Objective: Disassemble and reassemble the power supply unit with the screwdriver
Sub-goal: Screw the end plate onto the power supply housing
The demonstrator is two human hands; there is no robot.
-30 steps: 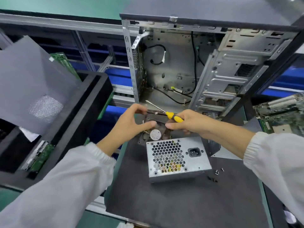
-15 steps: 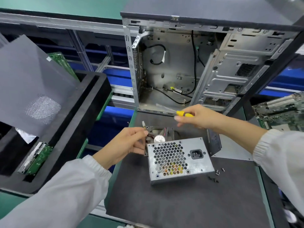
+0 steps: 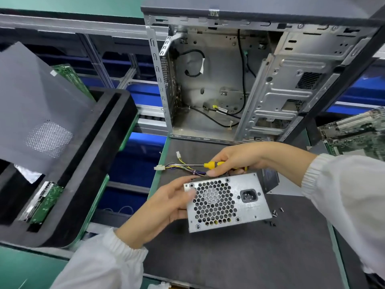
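Power supply unit [image 3: 228, 203]: bare grey metal box, honeycomb fan grille on the left of its near face, black mains socket on the right, screws at the corners. It sits on the dark mat [image 3: 239, 257] before the open computer case [image 3: 229, 80]. Left hand [image 3: 164, 207] grips its left edge. Right hand [image 3: 235, 158] holds the yellow-handled screwdriver [image 3: 210, 164] above it. Coloured wire bundle [image 3: 183, 166] trails behind. Loose screws [image 3: 276, 212] lie just right.

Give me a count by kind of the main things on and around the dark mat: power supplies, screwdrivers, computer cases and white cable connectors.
Power supply unit: 1
Screwdriver: 1
Computer case: 1
White connectors: 2
Total: 5
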